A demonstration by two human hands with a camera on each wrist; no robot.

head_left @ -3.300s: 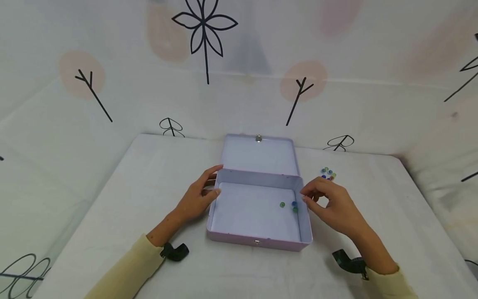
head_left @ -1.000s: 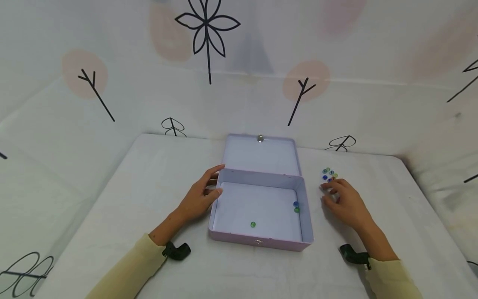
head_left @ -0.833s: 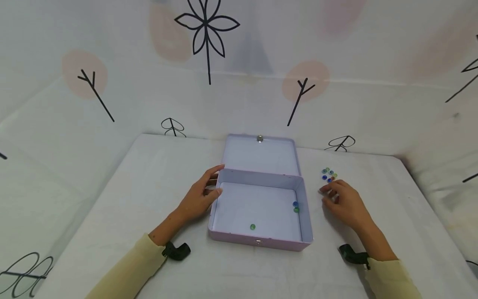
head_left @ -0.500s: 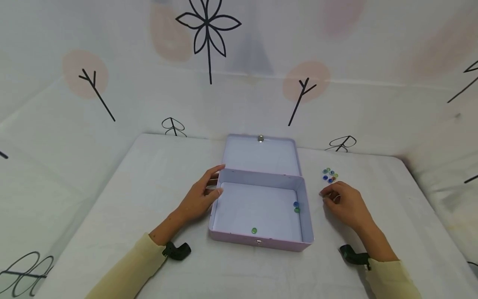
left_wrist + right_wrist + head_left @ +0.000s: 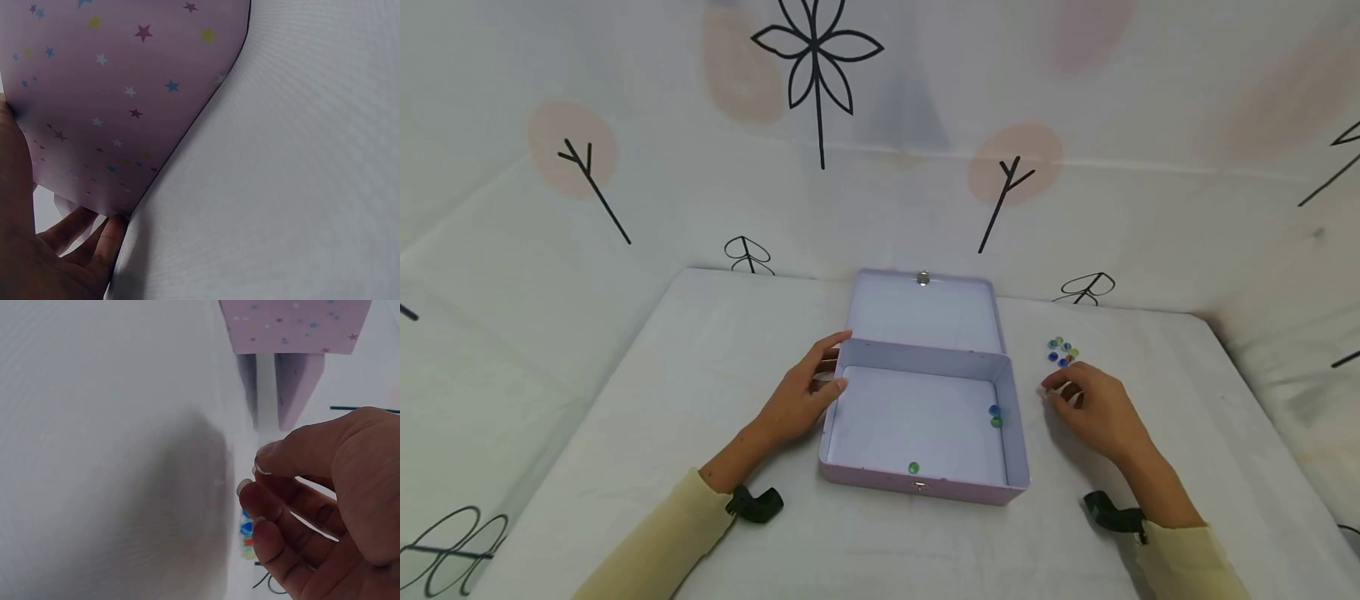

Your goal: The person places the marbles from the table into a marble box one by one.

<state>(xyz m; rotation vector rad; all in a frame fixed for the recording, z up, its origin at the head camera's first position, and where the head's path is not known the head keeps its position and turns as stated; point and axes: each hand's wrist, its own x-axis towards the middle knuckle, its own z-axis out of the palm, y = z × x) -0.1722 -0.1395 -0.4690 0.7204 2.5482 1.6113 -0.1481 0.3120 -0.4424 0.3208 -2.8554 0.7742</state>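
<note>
The box (image 5: pixel 887 417) sits at the middle of the table (image 5: pixel 730 350), its lid (image 5: pixel 925 312) swung back on the far side with a metal clasp (image 5: pixel 923 278) at the lid's far edge. Its outside is pink and printed with small stars. The left hand (image 5: pixel 795 402) grips the box's left wall, thumb at the rim and the other fingers against the outside near the far corner. Inside, a blue marble (image 5: pixel 995 410) and a green marble (image 5: pixel 996 422) lie together by the right wall; a second green marble (image 5: pixel 913 467) lies by the near wall.

The right hand (image 5: pixel 1093 408) is just right of the box, above the table, thumb and forefinger bent close together; they may pinch something small and clear, but I cannot tell. Just beyond it on the far right lies a cluster (image 5: pixel 1067 347) of blue, green and reddish marbles. A patterned cloth (image 5: pixel 895 200) hangs behind the table.
</note>
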